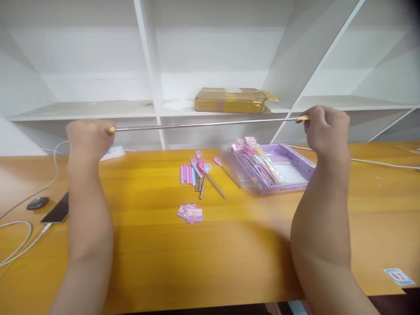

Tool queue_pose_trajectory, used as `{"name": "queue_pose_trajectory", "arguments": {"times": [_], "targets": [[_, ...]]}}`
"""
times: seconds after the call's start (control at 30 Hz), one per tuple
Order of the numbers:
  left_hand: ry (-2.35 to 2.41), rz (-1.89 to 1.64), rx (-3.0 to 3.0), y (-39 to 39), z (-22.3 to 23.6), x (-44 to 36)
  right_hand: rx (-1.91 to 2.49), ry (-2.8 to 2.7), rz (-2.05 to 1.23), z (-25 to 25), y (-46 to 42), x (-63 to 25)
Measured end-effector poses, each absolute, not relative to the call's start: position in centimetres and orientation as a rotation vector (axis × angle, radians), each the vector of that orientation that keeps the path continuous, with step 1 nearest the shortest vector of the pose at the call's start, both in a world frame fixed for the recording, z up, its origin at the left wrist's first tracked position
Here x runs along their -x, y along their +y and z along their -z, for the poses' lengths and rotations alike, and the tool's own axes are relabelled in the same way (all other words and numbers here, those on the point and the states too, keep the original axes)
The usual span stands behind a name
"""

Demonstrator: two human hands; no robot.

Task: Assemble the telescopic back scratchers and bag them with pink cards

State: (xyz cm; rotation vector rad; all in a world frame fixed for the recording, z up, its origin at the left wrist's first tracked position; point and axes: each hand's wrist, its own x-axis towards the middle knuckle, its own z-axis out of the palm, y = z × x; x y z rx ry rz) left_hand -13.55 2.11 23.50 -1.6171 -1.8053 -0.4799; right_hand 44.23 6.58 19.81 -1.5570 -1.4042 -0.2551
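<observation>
A telescopic back scratcher [203,124] with yellow ends is stretched out level above the table. My left hand [90,138] is closed round its left end, where a bit of yellow shows. At the other side my right hand [328,129] grips the yellow right end; most of that end is hidden by the fingers. Below lie several back scratcher heads on metal rods [211,181], with pink, purple and blue claws. Beside them is a row of pink, purple and blue handle tubes [187,174]. Small pink cards [194,214] lie nearer to me.
A purple open box [298,164] holds packaged back scratchers [259,164]. A taped cardboard parcel [229,100] rests on the white shelf [114,108]. At left are a black mouse [37,203], a phone [57,211] and white cables. A sticker [399,276] is at front right.
</observation>
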Motion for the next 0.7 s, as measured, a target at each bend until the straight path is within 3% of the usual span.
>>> {"name": "queue_pose_trajectory", "arguments": {"times": [0.07,0.2,0.47,0.7], "targets": [[-1.773,0.398,1.651,2.6,-23.2,12.5,1.472,-1.437,0.107,-19.8,6.6,-41.6],[-1.743,0.206,1.702,3.6,-22.1,9.8,1.364,-1.53,0.18,-18.6,6.9,-35.5],[-1.675,0.046,2.055,2.5,-19.1,0.7,1.334,-1.849,0.023,-13.9,5.2,-24.1],[-1.637,-0.097,2.157,0.4,-19.7,-0.7,1.271,-2.163,0.028,-13.3,3.4,-21.8]]}}
